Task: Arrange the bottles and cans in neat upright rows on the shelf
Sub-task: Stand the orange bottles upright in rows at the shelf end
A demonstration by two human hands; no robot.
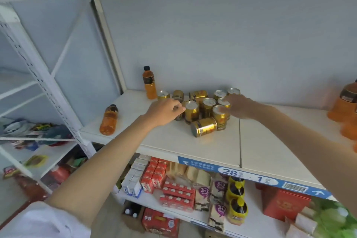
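The left hand (166, 111) has its fingers curled in a grip at the side of the can cluster, apparently pinching a can that its knuckles mostly hide, though which one I cannot tell; the right hand (236, 106) lies with fingers fairly straight over the tops of two upright cans on the right of the cluster, touching or just above them, grasping nothing that shows. The gold cans (207, 106) sit bunched near the middle of the shelf (193, 147), most upright but in no row, one can on its side (204, 126) at the front and at least one more tipped over (199, 94) at the back. An orange bottle (149, 83) stands upright by the back left corner, a second bottle (109, 120) lies tilted close to the left front edge, and more orange bottles (345, 106) show blurred at the far right. I judge the task barely begun: nothing is lined up, and the fallen cans and lying bottle have yet to be stood. Bare shelf lies in front of the cans and to their right, giving room to spread rows; the lying bottle near the left edge could roll off, and the back wall (231, 44) limits reach behind the cluster
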